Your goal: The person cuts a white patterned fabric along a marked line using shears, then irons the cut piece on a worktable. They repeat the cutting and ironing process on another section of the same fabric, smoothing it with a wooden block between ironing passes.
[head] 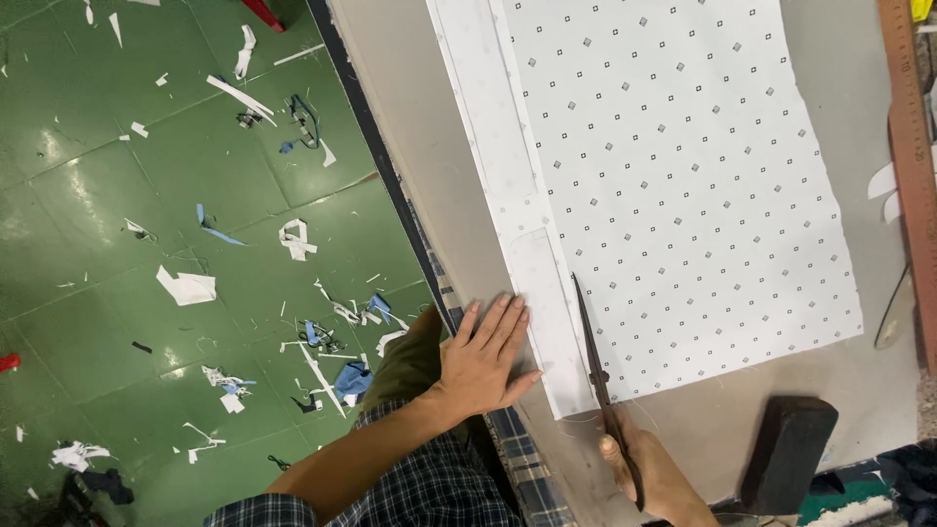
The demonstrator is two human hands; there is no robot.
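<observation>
A white fabric [683, 185] with small grey square dots lies spread on the grey cutting table [420, 146]. A plain white strip [498, 146] runs along its left side. My left hand [483, 356] lies flat with fingers apart, pressing the near end of that strip at the table's edge. My right hand [649, 468] grips dark scissors [597, 361], whose blades point away from me into the fabric, along the line between strip and dotted cloth.
A dark block [789, 451] sits on the table by my right hand. A brown wooden ruler [913, 166] lies along the right edge. The green floor [146, 244] at left is littered with white and blue fabric scraps.
</observation>
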